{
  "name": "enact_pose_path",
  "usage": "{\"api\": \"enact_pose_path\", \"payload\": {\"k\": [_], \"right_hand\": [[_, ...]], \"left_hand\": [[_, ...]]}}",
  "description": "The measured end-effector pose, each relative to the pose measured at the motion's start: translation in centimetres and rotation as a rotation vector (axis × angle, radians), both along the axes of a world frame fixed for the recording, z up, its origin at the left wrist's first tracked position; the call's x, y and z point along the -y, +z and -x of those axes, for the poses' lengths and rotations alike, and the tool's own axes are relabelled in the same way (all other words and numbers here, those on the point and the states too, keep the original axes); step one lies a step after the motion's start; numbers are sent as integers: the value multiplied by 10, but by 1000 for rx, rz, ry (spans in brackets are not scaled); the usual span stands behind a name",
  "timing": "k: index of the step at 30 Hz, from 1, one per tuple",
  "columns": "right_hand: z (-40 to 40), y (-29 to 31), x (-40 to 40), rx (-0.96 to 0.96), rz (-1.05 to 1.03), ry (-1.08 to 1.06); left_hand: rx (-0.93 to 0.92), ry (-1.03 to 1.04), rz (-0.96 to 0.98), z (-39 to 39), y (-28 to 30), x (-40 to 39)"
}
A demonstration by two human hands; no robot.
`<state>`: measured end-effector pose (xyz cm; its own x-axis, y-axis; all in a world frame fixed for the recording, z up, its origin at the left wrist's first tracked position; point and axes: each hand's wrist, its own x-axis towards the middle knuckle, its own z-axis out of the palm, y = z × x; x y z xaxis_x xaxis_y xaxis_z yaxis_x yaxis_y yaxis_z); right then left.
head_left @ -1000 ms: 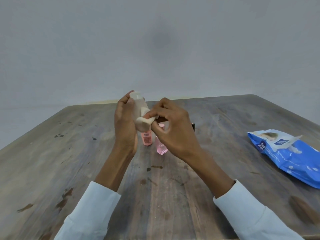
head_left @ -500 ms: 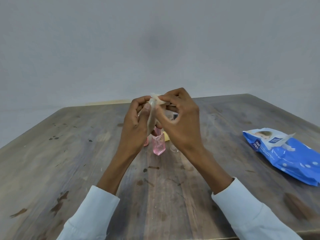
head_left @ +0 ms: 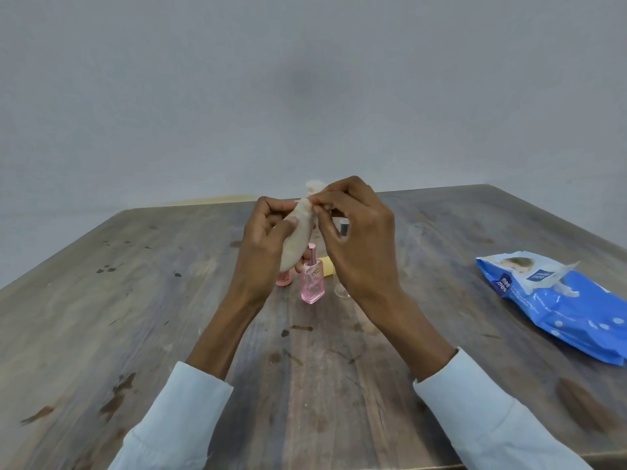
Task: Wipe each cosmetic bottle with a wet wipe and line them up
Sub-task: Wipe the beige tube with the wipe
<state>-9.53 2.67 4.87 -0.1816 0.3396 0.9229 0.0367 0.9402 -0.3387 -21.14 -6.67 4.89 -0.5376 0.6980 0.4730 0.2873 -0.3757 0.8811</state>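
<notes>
My left hand (head_left: 268,239) grips a cream-coloured bottle (head_left: 298,242), held tilted above the middle of the table. My right hand (head_left: 356,239) pinches a pale wet wipe (head_left: 314,188) against the bottle's upper end. Below my hands a pink square glass bottle (head_left: 312,283) stands upright on the wooden table (head_left: 169,317). A small pink bottle (head_left: 284,279) stands just left of it, partly hidden by my left wrist. A grey-capped bottle (head_left: 344,228) shows behind my right hand.
A blue wet-wipe pack (head_left: 559,300) lies at the right with its flap lifted. A yellow object (head_left: 327,266) and a small clear cap (head_left: 341,290) sit by the pink bottles. A plain wall rises behind the table's far edge.
The cream bottle has been turned between my hands. My right hand went from its middle up to its top end and stays there. Both hands shifted slightly right.
</notes>
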Motion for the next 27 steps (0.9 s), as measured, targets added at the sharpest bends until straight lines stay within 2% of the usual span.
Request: {"api": "enact_pose_path", "payload": {"k": [4,8,15,19,22,27], "right_hand": [[2,-1,10,64,-92,8],[-2,2,-1,-33,29,-65],[0,3,4,2,-12,-22],[-3,4,0,-37,46,-34],[-1,3,8,32,5,-3],[-2,3,1,-1,125,-19]], "left_hand": [[-147,20,-33,2,-2,-1],[-285,103,47,4,-5,-3],[-281,161,3,-2,-4,-1],[-435,231,19,1,-8,-3],[-546,277,-56,5,-11,-4],[-707,341,-113,5,-13,-6]]}}
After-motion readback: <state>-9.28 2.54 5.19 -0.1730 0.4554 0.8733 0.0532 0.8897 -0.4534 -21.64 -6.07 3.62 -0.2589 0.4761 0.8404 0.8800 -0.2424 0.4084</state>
